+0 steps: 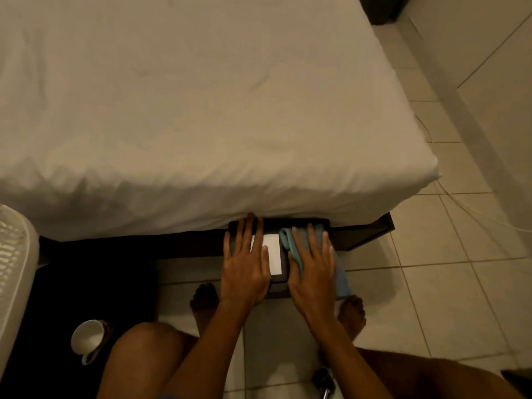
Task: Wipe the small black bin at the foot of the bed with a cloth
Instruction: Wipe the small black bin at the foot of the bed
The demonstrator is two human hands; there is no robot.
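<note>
The small black bin (283, 279) stands on the floor against the foot of the bed (184, 116), a white rectangle showing on its top. My left hand (247, 263) lies flat on the bin's left half, fingers spread, holding nothing. My right hand (312, 269) presses a teal cloth (341, 280) flat onto the bin's right side. The cloth hangs over the bin's right edge. Most of the bin is hidden under my hands.
The white-sheeted mattress overhangs a dark bed frame (365, 234). A white cup (89, 339) lies on a black mat at lower left beside a white slatted object (14, 272). My bare feet and knees flank the bin on the tiled floor (446, 283). A thin cable (460, 208) runs right.
</note>
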